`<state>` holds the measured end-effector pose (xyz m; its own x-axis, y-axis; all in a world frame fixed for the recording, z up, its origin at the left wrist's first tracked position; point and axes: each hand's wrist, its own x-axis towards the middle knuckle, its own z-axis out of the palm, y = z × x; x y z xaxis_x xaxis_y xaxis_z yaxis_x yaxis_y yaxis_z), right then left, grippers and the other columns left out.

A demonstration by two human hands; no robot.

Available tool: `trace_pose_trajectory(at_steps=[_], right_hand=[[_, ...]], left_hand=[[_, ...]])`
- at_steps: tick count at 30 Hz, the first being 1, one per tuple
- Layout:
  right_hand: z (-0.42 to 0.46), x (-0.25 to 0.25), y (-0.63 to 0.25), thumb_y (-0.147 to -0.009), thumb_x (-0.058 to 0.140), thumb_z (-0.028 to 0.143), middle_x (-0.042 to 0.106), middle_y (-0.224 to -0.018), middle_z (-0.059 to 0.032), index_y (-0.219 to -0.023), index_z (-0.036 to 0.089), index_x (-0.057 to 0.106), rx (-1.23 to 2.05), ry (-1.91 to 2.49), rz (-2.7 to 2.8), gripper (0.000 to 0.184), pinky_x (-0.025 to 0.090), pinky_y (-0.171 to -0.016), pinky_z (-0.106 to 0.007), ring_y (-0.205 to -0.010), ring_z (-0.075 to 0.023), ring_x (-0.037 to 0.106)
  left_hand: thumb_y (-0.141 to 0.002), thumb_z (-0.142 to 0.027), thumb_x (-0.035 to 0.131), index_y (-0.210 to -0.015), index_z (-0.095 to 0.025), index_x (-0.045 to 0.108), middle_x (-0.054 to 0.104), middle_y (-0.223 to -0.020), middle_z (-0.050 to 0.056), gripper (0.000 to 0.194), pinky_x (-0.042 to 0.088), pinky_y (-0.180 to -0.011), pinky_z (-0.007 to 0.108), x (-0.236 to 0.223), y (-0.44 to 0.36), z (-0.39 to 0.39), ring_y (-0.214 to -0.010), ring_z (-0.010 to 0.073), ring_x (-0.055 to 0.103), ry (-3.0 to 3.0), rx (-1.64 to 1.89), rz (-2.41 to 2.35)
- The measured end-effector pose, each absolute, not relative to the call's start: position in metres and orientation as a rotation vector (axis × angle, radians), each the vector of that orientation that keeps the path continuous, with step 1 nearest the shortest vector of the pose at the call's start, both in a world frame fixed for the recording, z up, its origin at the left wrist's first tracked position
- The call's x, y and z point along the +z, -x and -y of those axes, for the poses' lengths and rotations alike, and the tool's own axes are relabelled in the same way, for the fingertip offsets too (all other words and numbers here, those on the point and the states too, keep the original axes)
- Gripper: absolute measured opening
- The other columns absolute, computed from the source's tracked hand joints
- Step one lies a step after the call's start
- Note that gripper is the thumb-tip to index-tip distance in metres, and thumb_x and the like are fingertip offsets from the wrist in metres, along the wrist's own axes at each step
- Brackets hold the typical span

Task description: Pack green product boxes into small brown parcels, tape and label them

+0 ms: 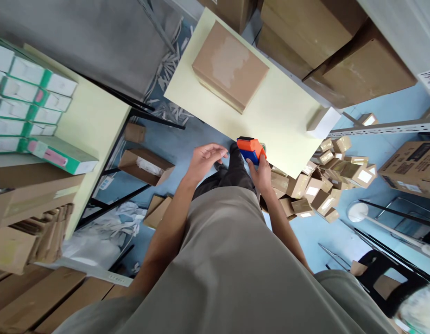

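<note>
Orange-and-blue tape dispenser is gripped in R hand, at near edge of pale-yellow table. L hand is held apart, fingers loosely bent, nothing seen in it. Taped cardboard box is set toward table's far L. Poss. risks: dispenser could be knocked vs. table edge if swung low, or dropped if grip is loosened.

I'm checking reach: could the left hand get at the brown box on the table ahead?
Likely yes: nothing visible blocks the way from the left hand to the brown box, and the tape dispenser in the right hand sits off to the side.
</note>
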<state>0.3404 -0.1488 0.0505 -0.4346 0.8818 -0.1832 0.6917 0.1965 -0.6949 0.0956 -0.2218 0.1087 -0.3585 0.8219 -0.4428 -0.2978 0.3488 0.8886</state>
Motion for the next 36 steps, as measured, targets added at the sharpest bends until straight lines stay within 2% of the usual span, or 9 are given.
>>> trace_pose_trajectory(at_steps=[7, 13, 16, 21, 27, 36], right_hand=[[0.156, 0.055, -0.339, -0.115, 0.052, 0.062, 0.075, -0.122, -0.0166, -0.139, 0.023, 0.057, 1.019, 1.445, 2.270, 0.045, 0.065, -0.098, -0.059, -0.113, -0.0367, 0.074], [0.159, 0.071, -0.346, -0.115, 0.052, 0.055, 0.072, -0.129, -0.0190, -0.144, 0.025, 0.056, 0.894, 1.236, 2.359, 0.042, 0.058, -0.113, -0.071, -0.128, -0.0401, 0.070], [0.158, 0.075, -0.348, -0.115, 0.050, 0.052, 0.071, -0.132, -0.0207, -0.146, 0.024, 0.055, 0.843, 1.179, 2.390, 0.042, 0.056, -0.114, -0.075, -0.129, -0.0411, 0.069], [0.158, 0.080, -0.348, -0.115, 0.047, 0.050, 0.072, -0.128, -0.0196, -0.144, 0.024, 0.055, 0.669, 1.136, 2.392, 0.040, 0.057, -0.114, -0.071, -0.125, -0.0387, 0.071], [0.160, 0.084, -0.347, -0.114, 0.049, 0.046, 0.073, -0.126, -0.0209, -0.142, 0.019, 0.057, 0.588, 1.131, 2.407, 0.040, 0.059, -0.110, -0.068, -0.122, -0.0382, 0.071], [0.162, 0.086, -0.351, -0.113, 0.051, 0.040, 0.072, -0.130, -0.0218, -0.152, 0.017, 0.053, 0.554, 1.057, 2.404, 0.045, 0.058, -0.110, -0.067, -0.126, -0.0385, 0.069]], left_hand=[[-0.087, -0.055, 0.091, -0.088, -0.020, 0.083, 0.079, -0.082, 0.005, 0.036, 0.057, -0.070, 0.031, 0.125, -0.093, 0.226, -0.068, 0.0158, 0.066, -0.591, 1.280, -1.471], [-0.081, -0.051, 0.098, -0.081, -0.020, 0.080, 0.076, -0.084, 0.006, 0.036, 0.060, -0.073, 0.033, 0.147, -0.094, 0.230, -0.079, 0.0201, 0.073, -0.564, 1.293, -1.428], [-0.080, -0.052, 0.100, -0.082, -0.019, 0.080, 0.076, -0.083, 0.006, 0.038, 0.061, -0.072, 0.034, 0.157, -0.094, 0.232, -0.083, 0.0224, 0.076, -0.559, 1.315, -1.392], [-0.084, -0.058, 0.097, -0.090, -0.020, 0.085, 0.077, -0.087, 0.007, 0.041, 0.060, -0.067, 0.032, 0.172, -0.095, 0.233, -0.081, 0.0218, 0.077, -0.631, 1.384, -1.260], [-0.089, -0.054, 0.095, -0.088, -0.022, 0.084, 0.075, -0.083, 0.007, 0.034, 0.059, -0.063, 0.030, 0.181, -0.096, 0.233, -0.079, 0.0207, 0.074, -0.713, 1.506, -1.057], [-0.091, -0.052, 0.095, -0.076, -0.021, 0.075, 0.069, -0.076, 0.004, 0.039, 0.064, -0.075, 0.038, 0.188, -0.100, 0.231, -0.079, 0.0218, 0.074, -0.724, 1.527, -1.031]])
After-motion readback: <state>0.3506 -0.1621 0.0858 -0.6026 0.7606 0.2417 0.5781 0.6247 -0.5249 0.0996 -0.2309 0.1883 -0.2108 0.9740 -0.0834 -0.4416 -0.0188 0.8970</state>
